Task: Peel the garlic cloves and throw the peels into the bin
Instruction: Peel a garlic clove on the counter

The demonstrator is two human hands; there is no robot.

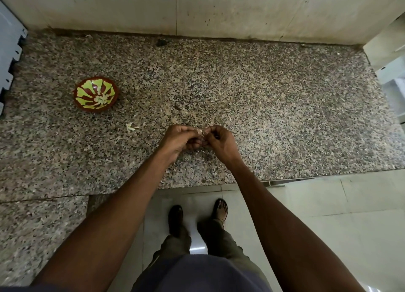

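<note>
At frame centre, above the speckled granite surface (263,105), left hand (179,139) and right hand (221,141) pinch a small pale papery-skinned garlic clove (202,132) between them; best lifting skin from the tip in strips.

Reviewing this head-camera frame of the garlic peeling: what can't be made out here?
- Garlic clove: mostly hidden in the head view by the fingers of the left hand and right hand; how far it is peeled is unclear.
- Bowl contents: too small to identify.
- Bin: not in view.
- Pale scraps on the counter: too small to confirm as peel.
</note>
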